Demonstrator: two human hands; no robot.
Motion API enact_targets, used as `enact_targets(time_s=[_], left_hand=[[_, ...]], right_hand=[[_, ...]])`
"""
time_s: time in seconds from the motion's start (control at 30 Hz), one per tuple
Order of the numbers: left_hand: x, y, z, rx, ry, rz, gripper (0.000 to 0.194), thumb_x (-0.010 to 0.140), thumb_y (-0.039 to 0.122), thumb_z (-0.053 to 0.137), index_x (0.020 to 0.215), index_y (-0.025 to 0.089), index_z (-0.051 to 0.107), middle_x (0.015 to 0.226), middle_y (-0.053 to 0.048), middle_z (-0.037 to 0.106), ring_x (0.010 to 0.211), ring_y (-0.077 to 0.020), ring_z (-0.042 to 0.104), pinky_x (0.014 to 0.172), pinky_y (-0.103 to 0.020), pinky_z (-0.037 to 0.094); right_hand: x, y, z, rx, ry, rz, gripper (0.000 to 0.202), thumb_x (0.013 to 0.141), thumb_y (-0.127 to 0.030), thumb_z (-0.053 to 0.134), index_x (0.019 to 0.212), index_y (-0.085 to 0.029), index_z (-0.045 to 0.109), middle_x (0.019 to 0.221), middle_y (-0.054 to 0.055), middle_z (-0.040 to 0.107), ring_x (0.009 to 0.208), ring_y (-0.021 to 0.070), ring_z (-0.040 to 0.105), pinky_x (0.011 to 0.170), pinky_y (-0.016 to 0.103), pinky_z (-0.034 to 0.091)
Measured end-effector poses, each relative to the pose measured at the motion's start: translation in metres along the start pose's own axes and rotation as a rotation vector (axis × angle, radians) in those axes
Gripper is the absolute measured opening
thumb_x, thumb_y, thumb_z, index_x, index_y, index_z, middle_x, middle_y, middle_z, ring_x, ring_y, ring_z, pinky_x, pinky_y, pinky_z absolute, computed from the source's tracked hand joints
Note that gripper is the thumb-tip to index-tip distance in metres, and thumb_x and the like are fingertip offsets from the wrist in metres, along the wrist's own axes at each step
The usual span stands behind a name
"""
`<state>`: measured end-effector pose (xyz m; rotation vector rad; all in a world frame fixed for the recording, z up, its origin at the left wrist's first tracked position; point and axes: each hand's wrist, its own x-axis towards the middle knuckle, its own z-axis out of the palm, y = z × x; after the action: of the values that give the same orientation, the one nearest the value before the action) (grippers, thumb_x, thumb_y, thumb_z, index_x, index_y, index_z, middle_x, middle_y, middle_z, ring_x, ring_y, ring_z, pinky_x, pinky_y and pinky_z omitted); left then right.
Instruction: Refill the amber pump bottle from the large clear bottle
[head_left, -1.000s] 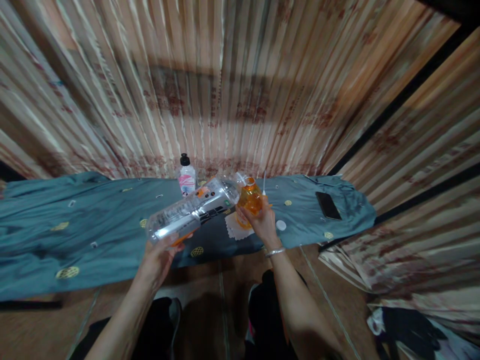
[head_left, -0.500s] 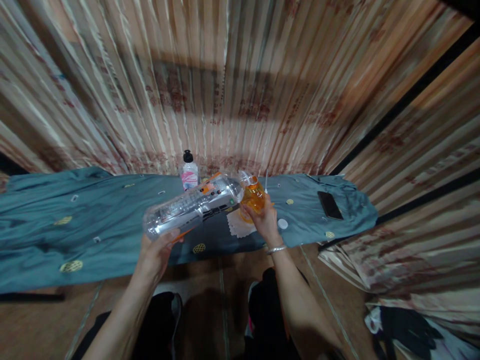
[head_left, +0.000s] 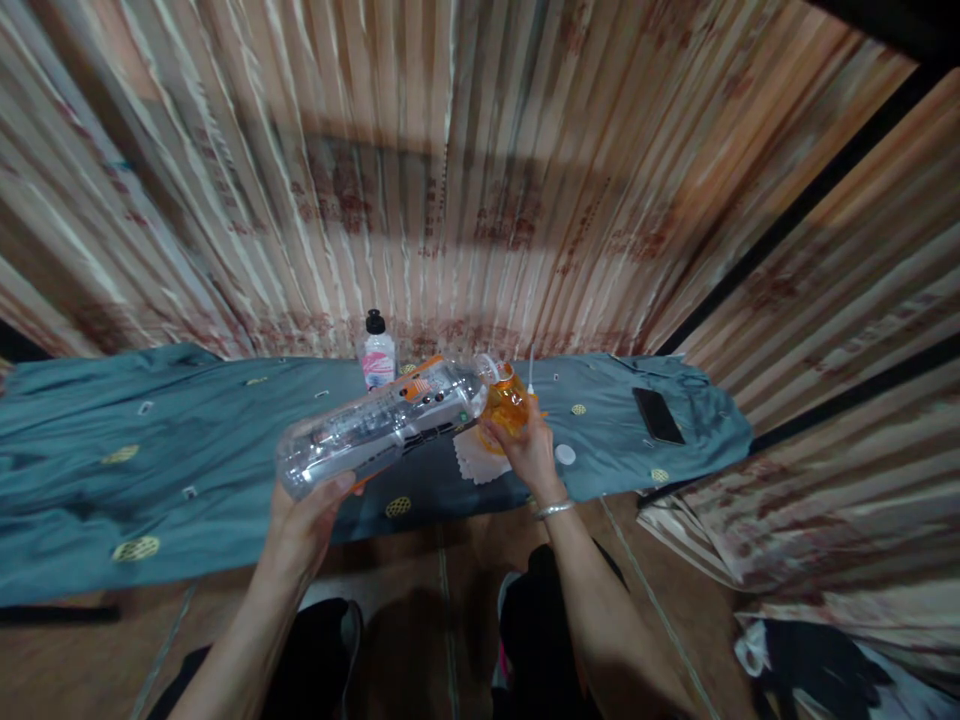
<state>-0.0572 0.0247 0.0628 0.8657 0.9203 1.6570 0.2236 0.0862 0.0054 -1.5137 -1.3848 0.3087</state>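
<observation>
In my left hand point(head_left: 311, 515) lies a large clear plastic bottle point(head_left: 375, 425) with a silver and orange label, tilted nearly level, its neck pointing right. My right hand point(head_left: 531, 450) is closed around a small orange see-through bottle point(head_left: 506, 405). The clear bottle's mouth meets the top of the orange one; whether they touch I cannot tell. Beneath the orange bottle is a pale scallop-edged cloth point(head_left: 477, 462). A round white cap point(head_left: 565, 455) rests beside my right hand. Just behind that hand stands a thin white stick-like piece point(head_left: 532, 372).
A small bottle with a black top and pink label point(head_left: 379, 352) stands at the back of the table, whose teal cloth point(head_left: 225, 450) is wrinkled. A black phone point(head_left: 658, 415) lies at the right. Pleated curtains point(head_left: 480, 180) hang behind, and a dark pole point(head_left: 780, 220) slants at the right.
The clear bottle's base and my left hand have shifted slightly left and down. The orange bottle stays in my right hand at the clear bottle's mouth. The view has moved a little.
</observation>
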Motion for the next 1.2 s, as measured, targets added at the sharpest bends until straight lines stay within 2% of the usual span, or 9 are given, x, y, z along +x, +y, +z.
enact_targets(time_s=[0.17, 0.37, 0.47, 0.67, 1.0, 1.2], left_hand=[[0.0018, 0.0031, -0.0036, 0.041, -0.045, -0.023, 0.061, 0.057, 0.023, 0.093, 0.114, 0.025, 0.071, 0.12, -0.007, 0.075, 0.079, -0.0188, 0.066, 0.052, -0.023, 0.053], [0.0003, 0.0036, -0.0058, 0.032, 0.004, 0.006, 0.067, 0.053, 0.025, 0.097, 0.114, 0.025, 0.07, 0.114, -0.006, 0.077, 0.078, -0.0186, 0.066, 0.052, -0.022, 0.053], [0.0007, 0.0038, -0.0066, 0.029, -0.021, 0.019, 0.066, 0.054, 0.028, 0.098, 0.114, 0.023, 0.07, 0.11, -0.007, 0.077, 0.075, -0.0185, 0.065, 0.051, -0.023, 0.052], [0.0019, 0.0032, -0.0071, 0.027, -0.023, 0.035, 0.068, 0.055, 0.027, 0.098, 0.117, 0.025, 0.07, 0.122, -0.008, 0.076, 0.076, -0.0178, 0.065, 0.052, -0.024, 0.051], [0.0007, 0.0032, -0.0056, 0.017, 0.02, 0.062, 0.068, 0.057, 0.028, 0.098, 0.117, 0.026, 0.068, 0.119, -0.007, 0.074, 0.078, -0.0172, 0.065, 0.051, -0.022, 0.049], [-0.0013, 0.0038, -0.0025, 0.012, 0.022, 0.062, 0.067, 0.056, 0.029, 0.098, 0.116, 0.026, 0.069, 0.122, -0.007, 0.075, 0.077, -0.0173, 0.065, 0.049, -0.022, 0.049]], right_hand=[[-0.0009, 0.0012, 0.0002, 0.002, 0.003, 0.002, 0.071, 0.078, -0.047, 0.084, 0.138, -0.017, 0.061, 0.122, 0.014, 0.081, 0.108, 0.0338, 0.08, 0.092, 0.045, 0.065], [-0.002, 0.0002, -0.0003, -0.002, 0.006, -0.019, 0.069, 0.079, -0.046, 0.084, 0.138, -0.018, 0.061, 0.121, 0.014, 0.081, 0.106, 0.0353, 0.08, 0.09, 0.047, 0.066], [-0.0025, 0.0011, 0.0006, -0.002, 0.017, -0.028, 0.069, 0.079, -0.045, 0.084, 0.138, -0.018, 0.061, 0.121, 0.015, 0.081, 0.108, 0.0359, 0.08, 0.092, 0.047, 0.065], [-0.0018, 0.003, 0.0018, -0.032, 0.025, -0.02, 0.07, 0.076, -0.048, 0.086, 0.136, -0.019, 0.062, 0.122, 0.015, 0.08, 0.111, 0.0374, 0.079, 0.093, 0.049, 0.065], [-0.0034, 0.0011, 0.0002, -0.052, 0.016, 0.006, 0.074, 0.075, -0.052, 0.084, 0.137, -0.019, 0.062, 0.12, 0.015, 0.081, 0.109, 0.0378, 0.079, 0.092, 0.048, 0.064], [-0.0046, 0.0052, 0.0022, -0.045, 0.043, 0.007, 0.087, 0.073, -0.053, 0.087, 0.147, -0.019, 0.055, 0.13, 0.017, 0.078, 0.112, 0.0377, 0.079, 0.092, 0.048, 0.064]])
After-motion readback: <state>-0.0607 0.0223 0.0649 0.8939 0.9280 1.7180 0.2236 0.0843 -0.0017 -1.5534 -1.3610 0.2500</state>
